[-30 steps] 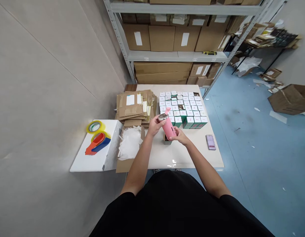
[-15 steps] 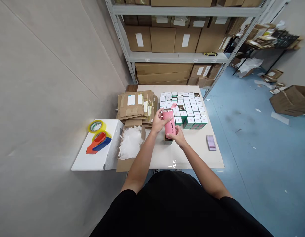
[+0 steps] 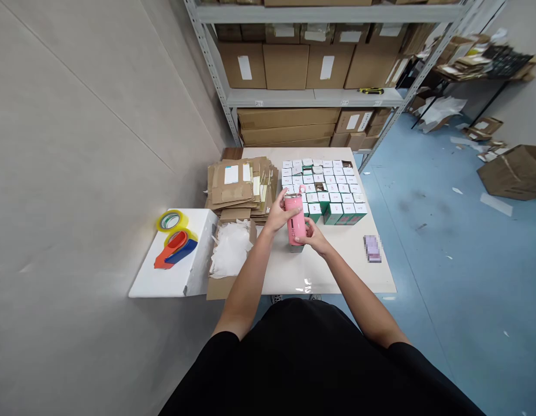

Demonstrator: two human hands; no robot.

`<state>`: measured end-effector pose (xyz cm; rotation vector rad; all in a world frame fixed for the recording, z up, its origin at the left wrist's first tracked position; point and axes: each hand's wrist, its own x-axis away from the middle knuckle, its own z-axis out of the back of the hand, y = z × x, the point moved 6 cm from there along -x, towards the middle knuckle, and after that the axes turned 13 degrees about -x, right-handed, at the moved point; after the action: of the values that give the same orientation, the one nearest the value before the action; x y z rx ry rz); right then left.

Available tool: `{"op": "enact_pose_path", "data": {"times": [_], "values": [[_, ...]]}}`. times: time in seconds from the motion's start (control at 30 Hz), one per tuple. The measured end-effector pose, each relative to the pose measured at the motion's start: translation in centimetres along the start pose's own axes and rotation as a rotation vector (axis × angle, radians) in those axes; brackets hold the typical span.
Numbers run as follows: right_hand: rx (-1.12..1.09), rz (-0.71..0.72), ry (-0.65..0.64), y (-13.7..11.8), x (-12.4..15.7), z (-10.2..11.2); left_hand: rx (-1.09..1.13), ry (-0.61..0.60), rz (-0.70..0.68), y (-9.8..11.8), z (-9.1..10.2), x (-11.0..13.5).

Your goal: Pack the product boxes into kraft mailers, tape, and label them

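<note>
A pink tumbler [image 3: 295,222] with a metal rim and dark lettering on its side is held up between both hands, slightly tilted. My left hand [image 3: 280,214] is closed round its upper left side, thumb across the front. Low on its right side, my right hand [image 3: 315,237] grips it with thumb and fingers. A pink loop sticks up at the lid. Beneath the tumbler, a small box [image 3: 296,248] stands on the table [image 3: 337,266], mostly hidden. Just behind are rows of white-topped green boxes [image 3: 334,211], a few of them open at the top.
Left of the hands lie flattened cardboard [image 3: 229,182] and a carton of white packing paper [image 3: 231,248]. Tape rolls [image 3: 171,221] and an orange-and-blue tape dispenser [image 3: 175,251] rest on a white block [image 3: 146,277]. A purple stack [image 3: 372,249] lies right. Shelving [image 3: 313,98] with cartons stands behind.
The tumbler has turned a little in my hands, so its lettering and lid loop sit differently. Both hands still hold it, and the view has shifted slightly.
</note>
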<state>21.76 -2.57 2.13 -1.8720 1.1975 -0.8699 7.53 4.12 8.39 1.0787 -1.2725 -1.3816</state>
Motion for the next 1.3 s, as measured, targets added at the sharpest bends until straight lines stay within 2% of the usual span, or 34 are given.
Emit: {"op": "enact_pose_path", "data": {"times": [0.1, 0.33, 0.57, 0.73, 0.93, 1.1, 1.3], "values": [[-0.026, -0.052, -0.106, 0.0, 0.1, -0.4, 0.019, -0.024, 0.019, -0.4, 0.0, 0.1], [0.007, 0.026, -0.001, 0.1, -0.6, 0.8, 0.007, -0.006, -0.048, -0.2, 0.1, -0.2], [-0.033, -0.021, -0.107, 0.1, -0.3, 0.8, 0.027, -0.066, -0.029, 0.5, -0.1, 0.2], [0.007, 0.049, -0.016, 0.0, -0.4, 1.3, -0.023, -0.030, -0.041, 0.5, -0.1, 0.2], [-0.035, 0.003, -0.037, 1.0, -0.3, 1.4, 0.075, 0.016, 0.000, -0.6, -0.1, -0.2], [0.038, 0.107, 0.054, 1.0, -0.2, 1.6, 0.103, 0.015, 0.043, -1.5, -0.7, 0.0], [0.029, 0.097, 0.095, 1.7, 0.0, 1.1, 0.065, 0.119, 0.046, -1.6, -0.1, 0.1]]}}
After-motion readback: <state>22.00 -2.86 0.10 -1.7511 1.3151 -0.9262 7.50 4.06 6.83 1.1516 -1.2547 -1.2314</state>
